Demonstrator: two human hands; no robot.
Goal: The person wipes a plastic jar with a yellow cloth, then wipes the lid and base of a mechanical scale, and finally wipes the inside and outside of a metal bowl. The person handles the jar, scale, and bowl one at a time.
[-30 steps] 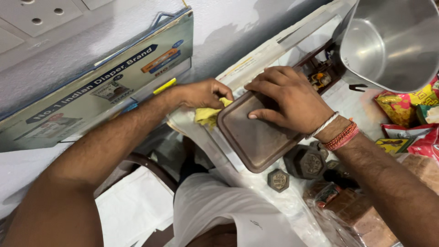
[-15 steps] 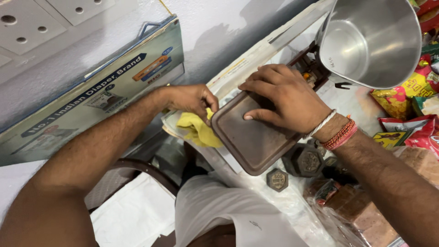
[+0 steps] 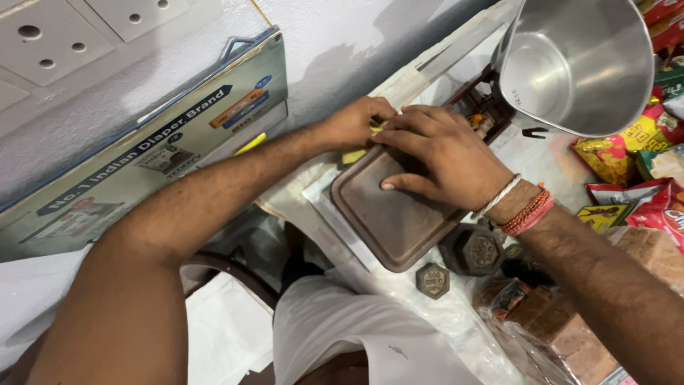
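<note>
- A long blue and green printed carton (image 3: 142, 164) leans against the white wall at the left, under a panel of white wall sockets (image 3: 85, 28); its long side runs from lower left to upper right.
- At the right edge lie snack packets (image 3: 641, 178) in yellow, red and green, heaped beside each other under the scale bowl.
- Lower right, brown blocks in clear plastic wrap (image 3: 563, 321) lie near the right forearm.
- The brown scale tray (image 3: 395, 217), a rounded rectangle, sits on the counter in the middle. Its long axis goes from upper left to lower right, and one corner points down toward the person.
- The right hand (image 3: 442, 153) lies flat on the upper part of the tray, fingers stretched and pressing on it, not curled around anything.
- The left hand (image 3: 360, 121) is at the upper edge of the tray, fingers bent and pinching a yellow cloth (image 3: 354, 155), of which only a small part shows.
- The shiny steel scale bowl (image 3: 577, 64) stands tilted at the upper right, with its open mouth toward the camera.
- Two dark hexagonal iron weights, a large weight (image 3: 479, 251) and a small weight (image 3: 432, 279), stand just beside the lower right edge of the tray.
</note>
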